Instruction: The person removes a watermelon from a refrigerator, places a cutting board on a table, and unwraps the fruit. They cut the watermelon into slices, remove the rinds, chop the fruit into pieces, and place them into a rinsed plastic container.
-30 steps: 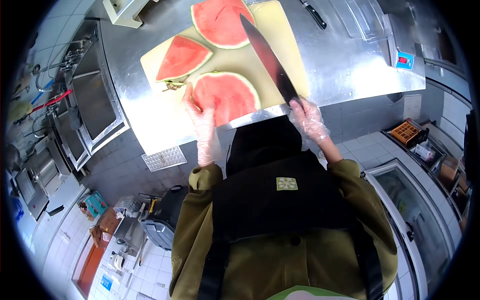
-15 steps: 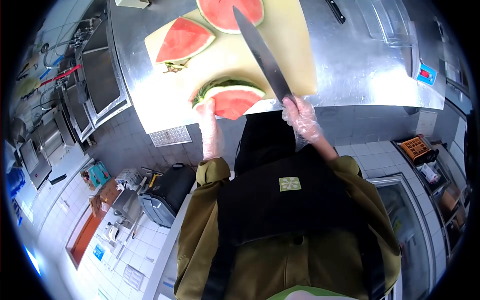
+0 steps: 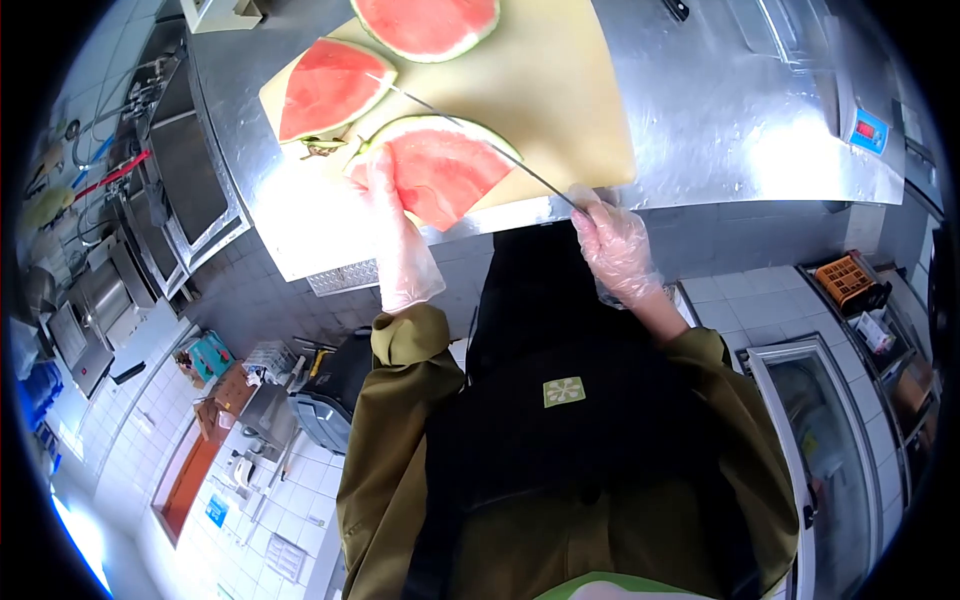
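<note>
**Watermelon piece (image 3: 440,178) under the blade, upper centre of frame**

Right hand (image 3: 612,240), gloved, closed round the knife (image 3: 470,135) handle, elbow bent. The blade lies edge-down across the flesh. Left hand (image 3: 398,235), gloved, presses flat on the left rind edge. Judged: slicing; the cut calls for fingers clear. Beyond: cutting board (image 3: 560,90), wedge (image 3: 325,85).

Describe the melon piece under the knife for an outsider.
On the steel counter, a cream board carries three melon pieces. The piece sits at its near edge. Only this one has the left hand on it and the knife across it.
</note>
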Demonstrator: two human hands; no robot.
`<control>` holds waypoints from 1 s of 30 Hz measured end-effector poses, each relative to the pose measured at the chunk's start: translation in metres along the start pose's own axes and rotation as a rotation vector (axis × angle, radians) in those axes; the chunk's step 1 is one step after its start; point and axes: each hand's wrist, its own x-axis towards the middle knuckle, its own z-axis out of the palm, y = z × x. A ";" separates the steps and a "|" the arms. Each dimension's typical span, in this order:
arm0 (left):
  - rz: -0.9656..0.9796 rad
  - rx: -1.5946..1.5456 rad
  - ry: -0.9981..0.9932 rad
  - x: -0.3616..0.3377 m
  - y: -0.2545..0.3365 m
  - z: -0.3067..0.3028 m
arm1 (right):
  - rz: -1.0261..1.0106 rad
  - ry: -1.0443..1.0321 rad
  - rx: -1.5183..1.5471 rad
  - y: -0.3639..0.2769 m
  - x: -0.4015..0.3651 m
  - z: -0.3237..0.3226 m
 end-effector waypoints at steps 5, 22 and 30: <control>0.028 0.023 -0.002 0.017 -0.006 -0.004 | 0.120 -0.038 0.003 -0.009 -0.002 0.003; 0.230 0.171 -0.032 0.015 -0.009 -0.001 | 0.155 0.112 -0.157 -0.022 -0.013 0.050; 0.072 0.306 -0.166 0.019 -0.003 -0.003 | 0.177 0.017 -0.021 -0.027 0.010 0.046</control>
